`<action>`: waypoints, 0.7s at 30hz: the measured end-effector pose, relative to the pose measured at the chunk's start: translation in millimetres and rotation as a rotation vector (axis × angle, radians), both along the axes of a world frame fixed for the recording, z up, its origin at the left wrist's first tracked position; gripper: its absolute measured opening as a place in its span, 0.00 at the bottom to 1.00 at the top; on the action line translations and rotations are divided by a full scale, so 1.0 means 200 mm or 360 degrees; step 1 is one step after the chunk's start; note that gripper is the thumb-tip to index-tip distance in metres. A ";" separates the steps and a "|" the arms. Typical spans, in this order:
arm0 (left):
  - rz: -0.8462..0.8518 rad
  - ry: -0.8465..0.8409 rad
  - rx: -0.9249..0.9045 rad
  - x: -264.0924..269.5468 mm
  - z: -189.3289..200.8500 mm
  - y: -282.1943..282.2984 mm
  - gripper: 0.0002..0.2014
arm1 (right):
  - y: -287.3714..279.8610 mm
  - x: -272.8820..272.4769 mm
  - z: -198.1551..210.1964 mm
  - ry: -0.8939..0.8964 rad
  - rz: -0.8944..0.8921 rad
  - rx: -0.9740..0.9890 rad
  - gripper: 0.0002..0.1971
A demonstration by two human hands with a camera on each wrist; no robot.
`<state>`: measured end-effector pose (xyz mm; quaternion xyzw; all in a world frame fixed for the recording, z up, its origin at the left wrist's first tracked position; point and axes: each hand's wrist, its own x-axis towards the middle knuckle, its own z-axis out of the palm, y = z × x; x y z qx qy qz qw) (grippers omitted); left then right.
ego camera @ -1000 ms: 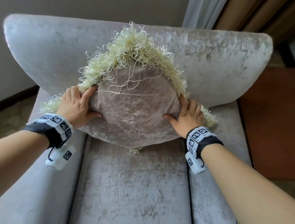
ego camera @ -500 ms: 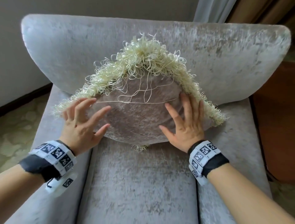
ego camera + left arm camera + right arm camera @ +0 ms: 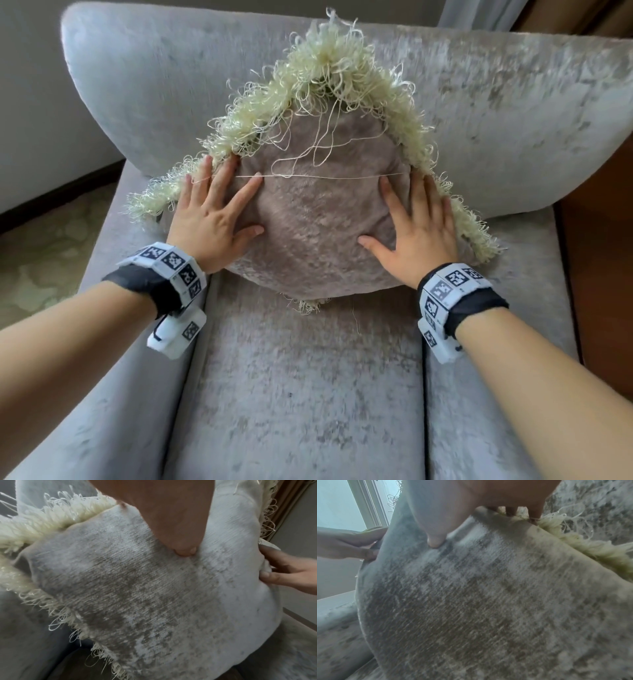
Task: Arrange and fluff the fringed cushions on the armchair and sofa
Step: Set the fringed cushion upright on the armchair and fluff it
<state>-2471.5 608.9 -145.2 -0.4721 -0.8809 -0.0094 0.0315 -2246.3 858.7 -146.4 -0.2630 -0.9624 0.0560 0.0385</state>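
A taupe velvet cushion (image 3: 318,219) with a cream curly fringe (image 3: 329,65) stands on one corner against the back of a grey velvet armchair (image 3: 513,113). My left hand (image 3: 214,216) lies flat with spread fingers on the cushion's left side, fingertips at the fringe. My right hand (image 3: 416,222) presses flat on its right side. In the left wrist view my thumb (image 3: 184,550) dents the cushion (image 3: 137,595); the right wrist view shows my right thumb (image 3: 435,540) pressing into the cushion (image 3: 479,608) too.
The armchair seat (image 3: 308,394) stretches toward me between two padded arms (image 3: 113,394). A pale wall and dark skirting (image 3: 51,198) are at the left, patterned carpet (image 3: 44,246) below them. A brown wooden surface (image 3: 603,257) stands at the right, curtains at the top right.
A second ago both hands gripped the cushion's sides. They let go, lifted with spread fingers, and now press flat on its front. The view has moved closer.
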 end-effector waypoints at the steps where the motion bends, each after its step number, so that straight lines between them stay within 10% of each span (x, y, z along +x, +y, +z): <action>1: 0.0016 0.0005 -0.0038 -0.01 0.00 0.01 0.39 | 0.00 -0.01 0.00 -0.0027 -0.0004 0.0023 0.47; 21: 0.0017 -0.0146 -0.0472 0.19 0.51 -0.08 0.36 | -0.18 0.17 0.48 -0.0418 -0.0084 -0.0219 0.37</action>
